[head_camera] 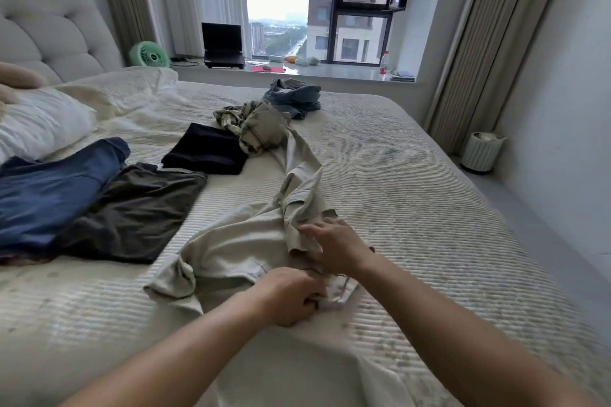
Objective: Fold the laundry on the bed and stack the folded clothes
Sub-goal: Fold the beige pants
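Pale beige trousers (238, 241) lie crumpled across the middle of the bed (413, 182), one leg stretching away toward a plaid shirt (261, 125). My left hand (291, 294) grips the waistband end with curled fingers. My right hand (334, 244) reaches over the bunched fabric just beyond it, fingers spread and touching the cloth. A folded black garment (206, 149) lies flat farther back. A dark brown garment (139, 211) and a blue one (49, 195) lie spread at the left. A grey-blue heap (294, 99) sits at the far side.
A white pillow (39, 125) and rumpled cream blanket (125, 92) fill the upper left by the headboard. The window ledge behind holds a laptop (223, 46), a green fan (148, 54) and a bottle (384, 63). A small bin (481, 152) stands on the floor at right.
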